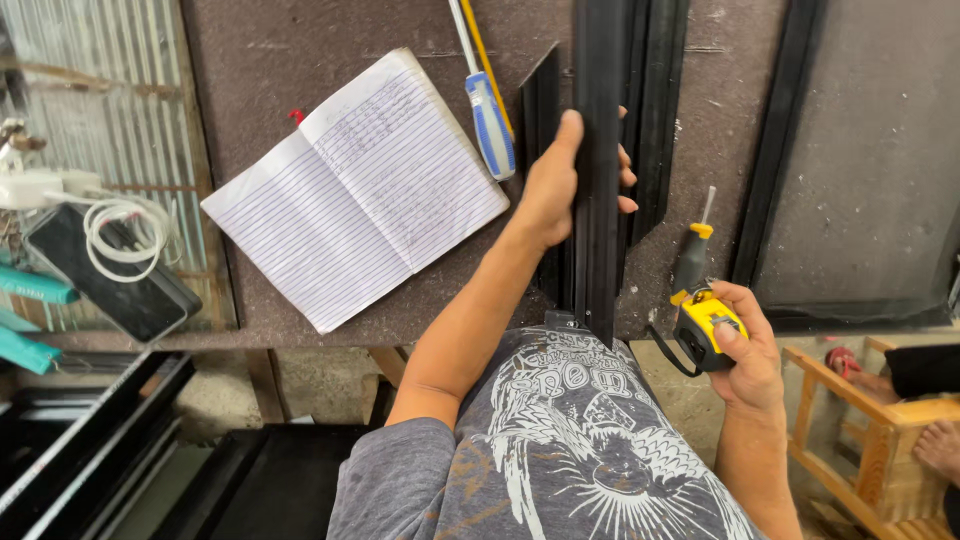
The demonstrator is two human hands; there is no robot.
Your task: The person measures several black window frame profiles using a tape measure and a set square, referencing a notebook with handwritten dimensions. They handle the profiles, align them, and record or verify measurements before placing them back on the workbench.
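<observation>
Left hand (556, 185): clamped around black metal profile (598, 150), thumb on its left face, fingertips showing past its right edge.
Profile: upright at 12 o'clock, lower end against shirt.
Right hand (745, 350): closed around yellow tape measure (705, 325), at 4 o'clock of profile.
Notebook (360, 190): open, at 9 o'clock.
Blue-handled screwdriver (488, 110): between notebook and profile.

A phone (110, 272) w/ a dark, blank rectangular screen is seen lying at the bench's left edge, partly covered by a coiled white cable (122, 228). No packages, labels or signs are seen.
</observation>
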